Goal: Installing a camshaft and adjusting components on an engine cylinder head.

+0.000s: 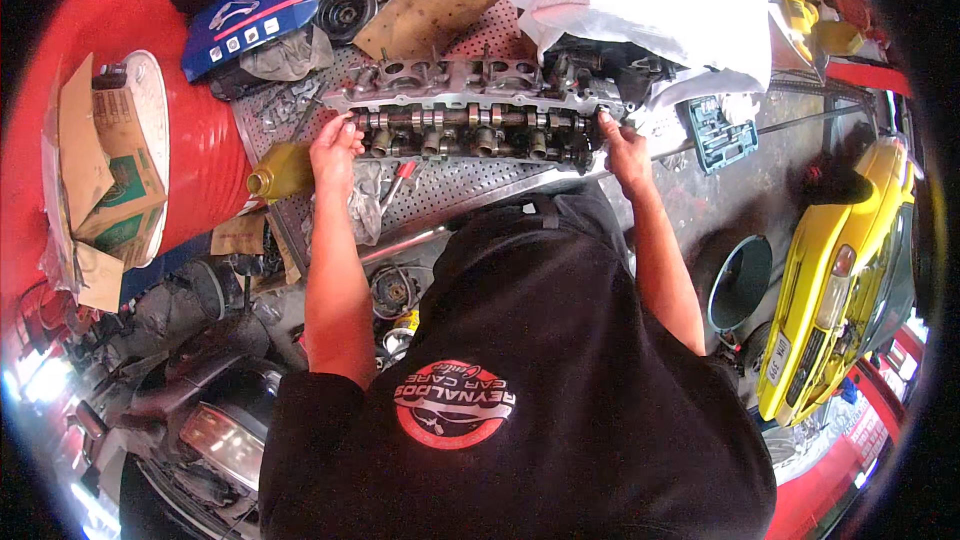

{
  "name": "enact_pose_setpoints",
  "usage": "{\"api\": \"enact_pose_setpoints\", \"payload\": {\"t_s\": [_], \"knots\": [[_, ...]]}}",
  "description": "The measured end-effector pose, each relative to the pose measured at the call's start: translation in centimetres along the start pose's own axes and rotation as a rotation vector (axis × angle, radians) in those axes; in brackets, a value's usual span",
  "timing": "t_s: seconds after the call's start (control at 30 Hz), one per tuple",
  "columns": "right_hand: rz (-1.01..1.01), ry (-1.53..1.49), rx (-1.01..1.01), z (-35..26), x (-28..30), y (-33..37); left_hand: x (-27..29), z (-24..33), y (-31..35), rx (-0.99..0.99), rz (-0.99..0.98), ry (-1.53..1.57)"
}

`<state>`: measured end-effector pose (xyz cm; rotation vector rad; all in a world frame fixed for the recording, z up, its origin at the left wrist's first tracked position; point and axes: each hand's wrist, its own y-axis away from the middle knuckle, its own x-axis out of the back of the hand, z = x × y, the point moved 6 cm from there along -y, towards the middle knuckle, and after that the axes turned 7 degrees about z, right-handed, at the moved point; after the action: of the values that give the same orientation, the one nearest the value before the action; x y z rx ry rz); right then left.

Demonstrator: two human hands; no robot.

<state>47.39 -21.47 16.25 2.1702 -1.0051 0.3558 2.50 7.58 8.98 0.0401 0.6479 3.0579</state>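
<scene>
A metal cylinder head (465, 97) lies across the perforated metal bench in front of me. Along its near side runs a camshaft (452, 119) with shiny lobes. My left hand (336, 148) is closed on the left end of the cylinder head, thumb and fingers bent round its edge. At the opposite end my right hand (627, 152) grips it, the thumb on top. The undersides of both hands' fingers are partly hidden. Below the cylinder head, a red-handled tool (402, 172) rests on the bench beside clear plastic (366, 205).
A yellowish bottle (282, 172) stands at the bench's left edge. Cardboard (432, 2), a blue package (252, 15) and a white cover (640, 0) lie behind. A teal socket case (722, 133) sits at right. Further right is a yellow car (835, 280); a red drum (200, 155) stands left.
</scene>
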Motion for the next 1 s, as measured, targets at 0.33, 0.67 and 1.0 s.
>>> {"api": "enact_pose_setpoints", "payload": {"t_s": [0.33, 0.67, 1.0], "knots": [[0.049, -0.142, -0.140, 1.0, -0.3, 0.2, -0.3, -0.2, -0.4, 0.062, 0.074, 0.021], [0.032, -0.068, -0.083, 1.1, -0.4, 0.9, -0.6, -0.1, -0.3, 0.070, 0.092, -0.061], [0.089, -0.057, -0.022, 1.1, -0.3, 0.7, -0.7, -0.9, 0.0, 0.048, 0.102, -0.008]]}}
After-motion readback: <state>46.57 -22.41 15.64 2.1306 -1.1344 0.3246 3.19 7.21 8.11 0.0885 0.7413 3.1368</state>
